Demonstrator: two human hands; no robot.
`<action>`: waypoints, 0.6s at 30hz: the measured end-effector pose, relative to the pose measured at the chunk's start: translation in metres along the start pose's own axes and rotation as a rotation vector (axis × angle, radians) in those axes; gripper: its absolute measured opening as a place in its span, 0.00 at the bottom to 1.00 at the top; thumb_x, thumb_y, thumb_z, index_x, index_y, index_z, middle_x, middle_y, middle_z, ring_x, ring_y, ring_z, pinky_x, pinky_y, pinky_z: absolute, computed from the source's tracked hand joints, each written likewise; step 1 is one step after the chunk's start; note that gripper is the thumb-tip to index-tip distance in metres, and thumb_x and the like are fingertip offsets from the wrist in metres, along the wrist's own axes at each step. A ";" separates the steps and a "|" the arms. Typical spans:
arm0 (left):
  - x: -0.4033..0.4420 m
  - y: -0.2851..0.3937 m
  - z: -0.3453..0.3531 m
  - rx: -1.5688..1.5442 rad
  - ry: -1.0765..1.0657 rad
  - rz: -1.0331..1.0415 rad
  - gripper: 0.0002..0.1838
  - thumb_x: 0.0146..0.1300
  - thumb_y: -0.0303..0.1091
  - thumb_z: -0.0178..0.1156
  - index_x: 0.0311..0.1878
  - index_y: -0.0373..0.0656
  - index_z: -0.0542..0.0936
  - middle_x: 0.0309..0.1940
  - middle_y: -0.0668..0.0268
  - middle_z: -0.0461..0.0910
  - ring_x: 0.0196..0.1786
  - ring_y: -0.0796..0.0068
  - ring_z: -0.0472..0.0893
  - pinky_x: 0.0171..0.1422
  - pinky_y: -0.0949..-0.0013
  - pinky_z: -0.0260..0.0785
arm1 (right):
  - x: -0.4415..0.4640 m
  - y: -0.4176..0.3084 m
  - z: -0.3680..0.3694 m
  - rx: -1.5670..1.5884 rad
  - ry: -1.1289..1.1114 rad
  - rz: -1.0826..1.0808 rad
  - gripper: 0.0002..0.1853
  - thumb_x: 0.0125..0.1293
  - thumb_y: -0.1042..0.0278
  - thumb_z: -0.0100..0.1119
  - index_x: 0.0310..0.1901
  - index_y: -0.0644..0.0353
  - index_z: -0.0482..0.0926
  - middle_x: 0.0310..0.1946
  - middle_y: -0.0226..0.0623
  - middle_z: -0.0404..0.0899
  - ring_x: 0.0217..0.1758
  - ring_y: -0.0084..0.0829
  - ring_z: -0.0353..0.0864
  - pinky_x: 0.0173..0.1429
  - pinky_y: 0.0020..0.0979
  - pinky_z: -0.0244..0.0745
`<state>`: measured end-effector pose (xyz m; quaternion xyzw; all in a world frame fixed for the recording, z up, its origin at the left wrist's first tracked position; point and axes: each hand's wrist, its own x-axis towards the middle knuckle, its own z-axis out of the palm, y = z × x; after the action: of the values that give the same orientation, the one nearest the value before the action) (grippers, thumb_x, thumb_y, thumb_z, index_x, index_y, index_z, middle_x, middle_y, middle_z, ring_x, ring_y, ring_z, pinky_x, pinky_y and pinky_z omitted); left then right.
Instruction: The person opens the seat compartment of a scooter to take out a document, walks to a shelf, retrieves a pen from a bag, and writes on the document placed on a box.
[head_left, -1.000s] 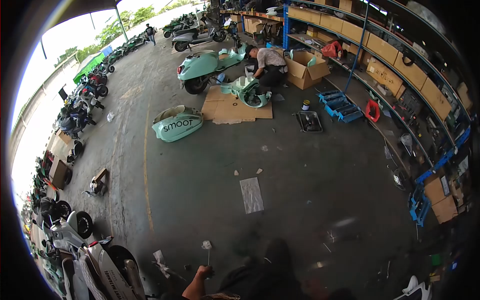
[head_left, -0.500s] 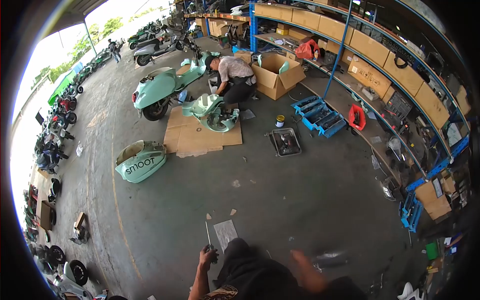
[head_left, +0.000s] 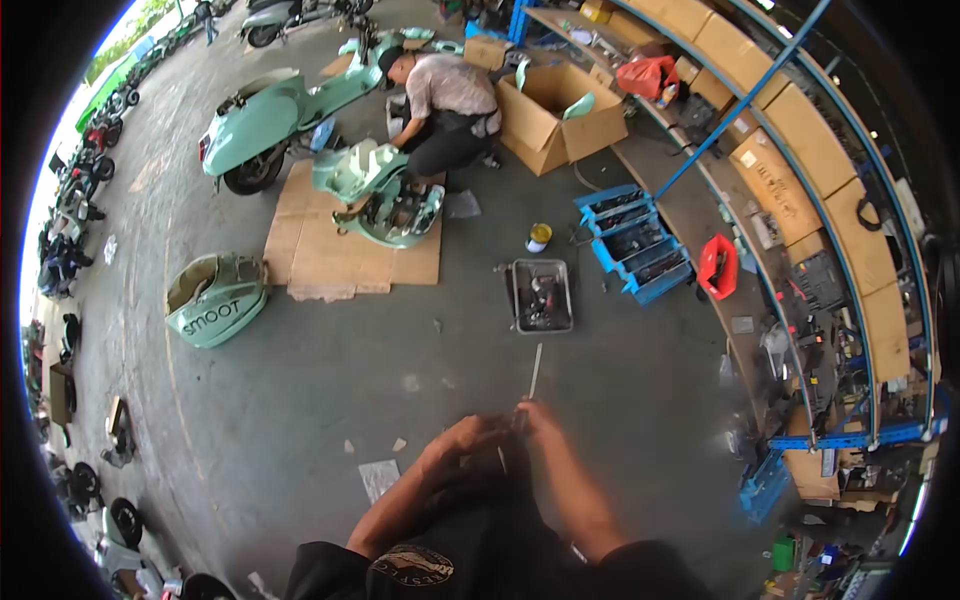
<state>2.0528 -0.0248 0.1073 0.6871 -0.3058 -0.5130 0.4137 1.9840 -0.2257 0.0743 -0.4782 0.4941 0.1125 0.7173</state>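
My left hand [head_left: 474, 435] and my right hand [head_left: 541, 421] meet in front of my body, low in the middle of the view. A screwdriver [head_left: 537, 370] points its long thin metal shaft up from my right hand, whose fingers are closed around its lower end. The fingers of my left hand are curled beside it on something dark and blurred. A second thin pale piece shows just under the hands; what it is I cannot tell.
Ahead are a metal tray [head_left: 543, 296] of parts, a blue toolbox [head_left: 635, 243], a yellow can [head_left: 539, 237] and a red bin [head_left: 717, 267]. A person [head_left: 447, 105] crouches by green scooter parts [head_left: 380, 195] on cardboard [head_left: 300, 235]. Shelves [head_left: 765, 190] stand right.
The screwdriver was upright in my left hand, with my right hand apart and blurred. Both hands have now come together, further forward. The view has shifted towards the tray and shelves.
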 end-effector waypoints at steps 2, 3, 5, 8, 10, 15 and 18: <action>0.005 0.008 -0.018 -0.120 0.148 0.010 0.33 0.71 0.45 0.56 0.70 0.31 0.64 0.58 0.53 0.79 0.58 0.64 0.78 0.62 0.66 0.69 | 0.057 -0.018 -0.031 -0.071 0.066 0.031 0.14 0.60 0.73 0.62 0.48 0.55 0.73 0.29 0.37 0.79 0.28 0.34 0.81 0.32 0.36 0.80; 0.003 -0.008 -0.028 -0.120 0.134 -0.055 0.33 0.71 0.45 0.56 0.70 0.31 0.64 0.58 0.53 0.79 0.58 0.64 0.78 0.62 0.66 0.69 | 0.095 -0.017 -0.049 -0.235 0.132 -0.048 0.12 0.60 0.71 0.62 0.45 0.57 0.75 0.29 0.36 0.80 0.28 0.32 0.82 0.34 0.35 0.79; 0.003 -0.053 -0.030 -0.257 0.343 -0.269 0.30 0.71 0.44 0.54 0.70 0.34 0.66 0.58 0.55 0.78 0.59 0.63 0.78 0.62 0.66 0.69 | 0.165 -0.033 -0.076 -0.407 0.244 -0.012 0.09 0.59 0.67 0.63 0.40 0.59 0.79 0.30 0.36 0.83 0.31 0.29 0.83 0.36 0.33 0.77; 0.011 -0.121 -0.034 -0.767 0.849 -0.572 0.23 0.71 0.42 0.54 0.62 0.37 0.75 0.53 0.57 0.81 0.53 0.65 0.82 0.54 0.67 0.74 | 0.324 -0.033 -0.112 -0.660 0.257 -0.012 0.10 0.58 0.64 0.62 0.40 0.58 0.81 0.31 0.40 0.83 0.33 0.34 0.85 0.39 0.35 0.77; -0.003 -0.164 0.006 -0.743 1.029 -0.866 0.23 0.72 0.42 0.53 0.64 0.37 0.73 0.50 0.57 0.82 0.49 0.69 0.82 0.50 0.67 0.75 | 0.454 -0.006 -0.145 -0.811 0.160 -0.020 0.13 0.59 0.60 0.63 0.41 0.59 0.79 0.37 0.46 0.84 0.44 0.47 0.83 0.49 0.42 0.76; -0.036 -0.203 0.191 -0.920 0.745 -1.266 0.26 0.74 0.45 0.47 0.66 0.36 0.70 0.57 0.55 0.76 0.55 0.65 0.75 0.57 0.64 0.68 | 0.641 -0.037 -0.130 -1.196 0.214 -0.065 0.22 0.57 0.55 0.67 0.52 0.55 0.81 0.46 0.49 0.83 0.54 0.47 0.82 0.58 0.42 0.75; -0.024 -0.185 0.232 -1.216 0.885 -1.426 0.29 0.76 0.49 0.40 0.67 0.35 0.68 0.65 0.52 0.70 0.66 0.58 0.68 0.71 0.60 0.60 | 0.689 -0.066 -0.097 -1.321 0.235 -0.078 0.25 0.60 0.56 0.65 0.59 0.55 0.77 0.56 0.48 0.79 0.61 0.44 0.76 0.64 0.38 0.70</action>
<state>1.8229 0.0233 -0.0758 0.5107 0.6621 -0.4081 0.3663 2.3024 -0.5515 -0.4556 -0.8431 0.3786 0.3126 0.2191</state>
